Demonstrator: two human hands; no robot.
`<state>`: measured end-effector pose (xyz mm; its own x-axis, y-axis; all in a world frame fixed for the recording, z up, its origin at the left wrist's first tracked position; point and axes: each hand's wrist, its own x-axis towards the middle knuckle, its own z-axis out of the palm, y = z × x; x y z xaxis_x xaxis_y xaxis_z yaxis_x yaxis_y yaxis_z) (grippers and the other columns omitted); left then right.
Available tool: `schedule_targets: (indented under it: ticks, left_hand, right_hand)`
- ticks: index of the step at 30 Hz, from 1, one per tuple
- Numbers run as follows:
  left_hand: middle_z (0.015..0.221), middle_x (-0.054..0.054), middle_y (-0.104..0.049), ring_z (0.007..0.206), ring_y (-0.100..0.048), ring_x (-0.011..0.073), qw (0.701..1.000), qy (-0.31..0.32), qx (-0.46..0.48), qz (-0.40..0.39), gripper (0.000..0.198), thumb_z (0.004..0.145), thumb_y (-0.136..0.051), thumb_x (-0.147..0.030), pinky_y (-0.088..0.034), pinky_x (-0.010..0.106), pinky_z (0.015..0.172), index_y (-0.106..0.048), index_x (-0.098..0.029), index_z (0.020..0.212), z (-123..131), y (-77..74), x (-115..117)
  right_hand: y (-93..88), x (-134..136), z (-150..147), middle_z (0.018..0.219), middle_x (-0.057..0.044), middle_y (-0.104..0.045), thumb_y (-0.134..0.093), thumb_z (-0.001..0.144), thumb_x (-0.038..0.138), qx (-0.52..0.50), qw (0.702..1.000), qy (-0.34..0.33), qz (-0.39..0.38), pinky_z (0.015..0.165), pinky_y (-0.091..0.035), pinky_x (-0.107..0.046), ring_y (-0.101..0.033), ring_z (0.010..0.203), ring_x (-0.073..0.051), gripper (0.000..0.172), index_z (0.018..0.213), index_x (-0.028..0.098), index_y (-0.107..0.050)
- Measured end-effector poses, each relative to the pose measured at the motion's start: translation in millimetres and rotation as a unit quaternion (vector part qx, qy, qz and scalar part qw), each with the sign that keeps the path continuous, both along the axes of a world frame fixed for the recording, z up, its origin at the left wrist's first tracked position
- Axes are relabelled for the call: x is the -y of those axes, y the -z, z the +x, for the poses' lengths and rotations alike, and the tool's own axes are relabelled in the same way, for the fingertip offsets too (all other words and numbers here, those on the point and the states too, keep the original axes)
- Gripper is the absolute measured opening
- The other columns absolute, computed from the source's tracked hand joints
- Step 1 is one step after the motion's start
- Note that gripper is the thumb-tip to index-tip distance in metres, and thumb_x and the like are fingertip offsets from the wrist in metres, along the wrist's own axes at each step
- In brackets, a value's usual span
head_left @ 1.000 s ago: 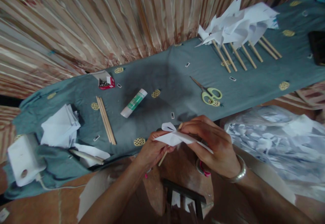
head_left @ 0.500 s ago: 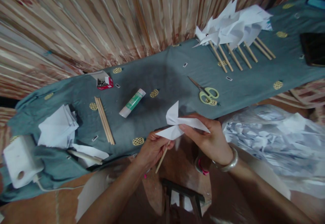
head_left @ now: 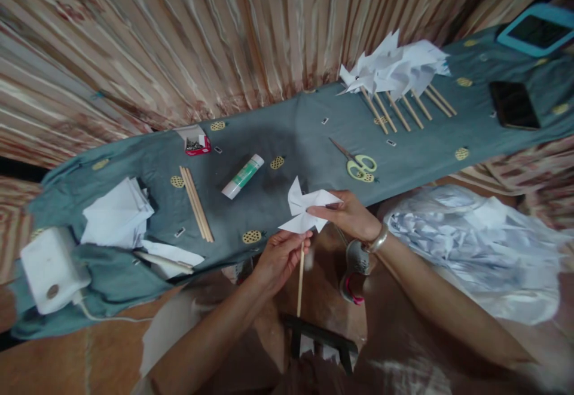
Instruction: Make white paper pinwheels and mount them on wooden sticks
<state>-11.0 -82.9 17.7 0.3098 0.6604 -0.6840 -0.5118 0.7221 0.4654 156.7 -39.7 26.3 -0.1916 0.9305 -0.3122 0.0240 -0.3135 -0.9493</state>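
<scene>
Before the table (head_left: pixel 305 132), left hand (head_left: pixel 278 256), right hand (head_left: pixel 348 217) hold one pinwheel (head_left: pixel 303 211).

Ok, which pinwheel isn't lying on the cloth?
The pinwheel in front: left hand grips its stick, right hand pinches a blade. The other pinwheels lie bunched at the far right of the cloth.

Glue stick (head_left: pixel 243 177), scissors (head_left: pixel 357 163), spare sticks (head_left: pixel 196 202), phone (head_left: pixel 513 105) on cloth (head_left: pixel 305 132).
</scene>
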Motion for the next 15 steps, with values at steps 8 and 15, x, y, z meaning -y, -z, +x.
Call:
schedule_targets:
  ticks: [8,15]
  left_hand:
    - [0.068,0.006,-0.070,0.058,-0.060,0.0069,0.999,-0.021,0.012,-0.023,0.011,0.062,-0.081,-0.006,-0.050,0.018,0.064,-0.072,-0.006,0.068,-4.0,0.2,8.8]
    - [0.067,0.005,-0.069,0.059,-0.061,0.0063,0.998,-0.040,0.029,-0.050,0.014,0.074,-0.068,0.001,-0.052,0.018,0.070,-0.069,-0.007,0.063,-0.6,3.2,9.5]
  right_hand:
    - [-7.5,-24.4,-1.6,0.067,-0.003,-0.071,-0.082,0.056,0.033,0.065,0.989,-0.120,-0.056,0.057,-0.051,-0.026,-0.062,0.059,-0.014,0.031,0.074,0.011,-0.069]
    - [-20.1,-40.6,-19.5,0.075,-0.006,-0.073,-0.069,0.072,0.021,0.346,0.912,-0.214,-0.042,0.063,-0.052,-0.025,-0.065,0.067,-0.015,0.014,0.079,0.008,-0.071]
